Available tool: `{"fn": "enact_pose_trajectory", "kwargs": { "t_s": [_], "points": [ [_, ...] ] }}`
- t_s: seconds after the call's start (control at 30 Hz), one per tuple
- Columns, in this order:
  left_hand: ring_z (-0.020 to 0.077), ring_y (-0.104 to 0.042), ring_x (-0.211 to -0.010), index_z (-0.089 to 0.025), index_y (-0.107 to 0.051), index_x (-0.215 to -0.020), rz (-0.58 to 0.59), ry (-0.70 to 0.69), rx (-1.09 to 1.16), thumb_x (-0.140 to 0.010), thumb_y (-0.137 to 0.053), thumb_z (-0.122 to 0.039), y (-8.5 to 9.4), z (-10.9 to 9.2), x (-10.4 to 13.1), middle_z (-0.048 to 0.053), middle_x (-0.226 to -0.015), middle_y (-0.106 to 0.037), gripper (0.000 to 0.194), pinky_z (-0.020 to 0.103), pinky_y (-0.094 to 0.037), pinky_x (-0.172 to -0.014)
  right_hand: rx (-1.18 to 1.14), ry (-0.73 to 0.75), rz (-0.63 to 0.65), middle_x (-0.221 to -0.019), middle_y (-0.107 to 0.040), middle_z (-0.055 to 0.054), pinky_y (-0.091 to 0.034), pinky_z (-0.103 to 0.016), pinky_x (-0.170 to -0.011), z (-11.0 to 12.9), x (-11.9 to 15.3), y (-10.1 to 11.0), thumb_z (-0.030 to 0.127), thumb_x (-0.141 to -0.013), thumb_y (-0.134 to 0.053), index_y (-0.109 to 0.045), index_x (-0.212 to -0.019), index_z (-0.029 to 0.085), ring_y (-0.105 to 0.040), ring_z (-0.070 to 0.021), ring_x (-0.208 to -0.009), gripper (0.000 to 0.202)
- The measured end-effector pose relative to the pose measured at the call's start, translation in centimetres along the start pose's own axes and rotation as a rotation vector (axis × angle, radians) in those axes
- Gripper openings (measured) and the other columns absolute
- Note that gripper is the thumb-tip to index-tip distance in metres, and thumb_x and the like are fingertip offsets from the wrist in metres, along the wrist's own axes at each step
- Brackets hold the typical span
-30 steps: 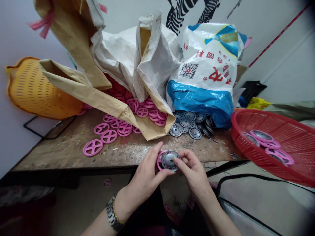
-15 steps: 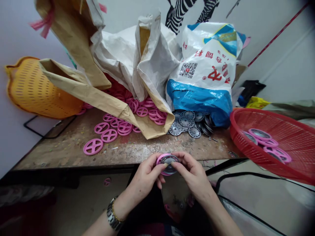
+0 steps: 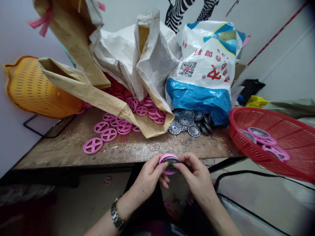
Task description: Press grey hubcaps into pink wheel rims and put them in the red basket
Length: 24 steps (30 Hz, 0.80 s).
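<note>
Just off the table's front edge, my left hand (image 3: 150,173) and my right hand (image 3: 195,172) grip a pink plastic wheel ring (image 3: 163,158) and a grey disc (image 3: 171,160) together. The disc lies against the ring's face, and both thumbs press on it from above. My fingers curl around and under the rim; whether the disc is fully seated I cannot tell. Beyond them, loose pink spoked wheels (image 3: 93,145) spill from a paper sack (image 3: 154,129), and a pile of grey discs (image 3: 185,120) lies at a blue and white bag (image 3: 200,95).
A red basket (image 3: 242,150) at the right holds several pink wheels fitted with grey discs (image 3: 259,132). A yellow basket (image 3: 36,88) leans at the far left beside a black wire frame (image 3: 49,134). White sacks (image 3: 118,49) stand along the wall on the worn wooden table (image 3: 137,149).
The grey disc has tilted against the pink ring, showing more of the ring along its upper side. My thumbs have moved further onto the disc.
</note>
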<state>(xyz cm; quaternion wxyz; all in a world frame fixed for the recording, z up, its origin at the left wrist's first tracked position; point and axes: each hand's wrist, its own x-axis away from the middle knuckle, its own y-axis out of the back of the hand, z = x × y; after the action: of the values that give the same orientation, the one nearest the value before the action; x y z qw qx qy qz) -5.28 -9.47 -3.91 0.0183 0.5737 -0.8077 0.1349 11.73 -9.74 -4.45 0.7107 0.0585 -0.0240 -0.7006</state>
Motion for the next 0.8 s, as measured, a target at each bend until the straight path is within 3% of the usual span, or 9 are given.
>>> {"fn": "enact_pose_trajectory", "kwargs": {
  "t_s": [0.13,0.33,0.43,0.57,0.8],
  "points": [
    [0.0119,-0.061,-0.064,-0.015,-0.062,-0.117,0.021,0.007,0.003,-0.092,-0.06,-0.045,-0.1,0.1,0.0,0.002,-0.081,-0.059,0.039,0.023,-0.058,-0.055,-0.115,-0.066,0.031,-0.073,-0.064,0.002,-0.045,-0.025,-0.066,-0.1,-0.2,0.0,0.039,-0.081,-0.073,-0.059,-0.075,0.021,-0.058,-0.0149,-0.07,0.024],
    [0.012,-0.061,-0.066,-0.016,-0.063,-0.118,0.046,-0.045,-0.119,-0.095,-0.055,-0.038,0.2,0.3,0.1,0.003,-0.088,-0.059,0.033,0.024,-0.057,-0.057,-0.21,-0.14,-0.028,-0.075,-0.069,0.002,-0.048,-0.026,-0.068,-0.6,-0.3,-0.2,0.041,-0.073,-0.08,-0.059,-0.092,0.023,-0.063,-0.016,-0.07,0.034],
    [0.0128,-0.061,-0.067,-0.018,-0.062,-0.118,0.066,-0.066,-0.176,-0.097,-0.053,-0.039,0.4,0.4,0.2,0.004,-0.092,-0.06,0.03,0.024,-0.056,-0.057,-0.205,-0.151,0.056,-0.086,-0.074,-0.002,-0.052,-0.03,-0.076,-0.3,-0.5,0.0,0.043,-0.074,-0.078,-0.066,-0.098,0.022,-0.067,-0.0195,-0.08,0.033],
    [0.0144,-0.061,-0.067,-0.018,-0.061,-0.109,0.075,-0.1,-0.264,-0.099,-0.049,-0.043,0.6,0.5,0.4,0.003,-0.088,-0.059,0.03,0.024,-0.054,-0.056,-0.169,-0.159,0.171,-0.082,-0.072,-0.002,-0.051,-0.029,-0.073,0.2,-0.4,0.2,0.041,-0.077,-0.073,-0.072,-0.087,0.021,-0.064,-0.0188,-0.078,0.022],
    [0.011,-0.051,-0.057,-0.018,-0.059,-0.084,-0.053,-0.215,-0.476,-0.1,-0.046,-0.042,0.3,1.0,0.1,-0.001,-0.071,-0.052,0.032,0.021,-0.042,-0.052,0.006,-0.023,0.016,-0.073,-0.064,0.002,-0.045,-0.024,-0.066,-0.1,0.8,-0.6,0.03,-0.082,-0.066,-0.069,-0.078,0.021,-0.057,-0.0153,-0.071,0.01]
  ]
}}
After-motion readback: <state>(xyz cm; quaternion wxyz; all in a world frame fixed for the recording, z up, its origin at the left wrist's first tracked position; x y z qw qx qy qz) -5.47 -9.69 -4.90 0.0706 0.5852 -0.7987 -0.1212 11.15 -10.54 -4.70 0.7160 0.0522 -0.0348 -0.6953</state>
